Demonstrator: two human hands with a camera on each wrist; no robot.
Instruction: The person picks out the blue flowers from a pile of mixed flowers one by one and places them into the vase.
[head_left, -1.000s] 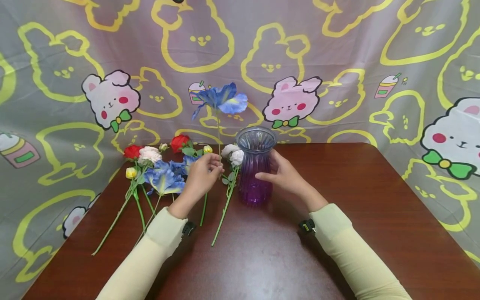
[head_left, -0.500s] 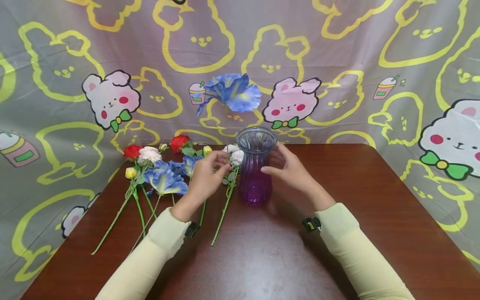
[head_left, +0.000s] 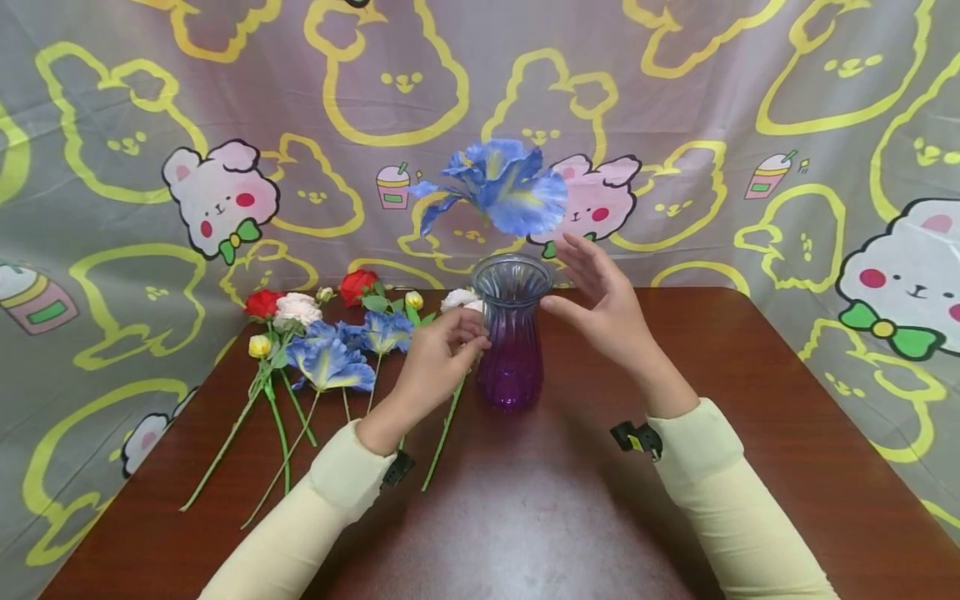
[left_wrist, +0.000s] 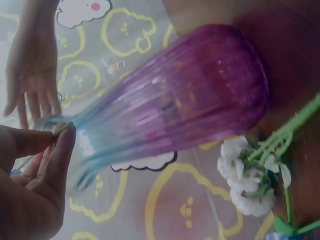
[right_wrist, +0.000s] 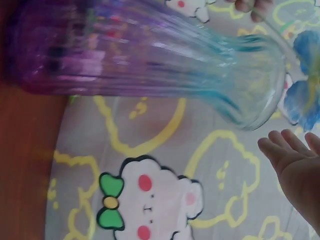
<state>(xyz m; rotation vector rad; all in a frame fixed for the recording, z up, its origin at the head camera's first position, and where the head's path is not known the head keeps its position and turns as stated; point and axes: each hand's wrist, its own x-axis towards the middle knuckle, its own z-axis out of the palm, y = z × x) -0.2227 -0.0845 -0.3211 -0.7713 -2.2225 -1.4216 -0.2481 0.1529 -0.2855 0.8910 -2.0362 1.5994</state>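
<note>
Fingers of the left hand [head_left: 438, 354] pinch the blue iris [head_left: 501, 185] stem just left of the purple vase [head_left: 512, 333]; right hand [head_left: 607, 312] hovers open beside its rim. Keeping the stem vertical should help it enter cleanly.

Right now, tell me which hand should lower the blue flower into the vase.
Left. The left hand already pinches the blue flower by its stem beside the vase, bloom above the rim. The right hand hovers open, holding nothing.

Ribbed purple vase [right_wrist: 150, 60] beside the open right hand [right_wrist: 295, 170]
</note>
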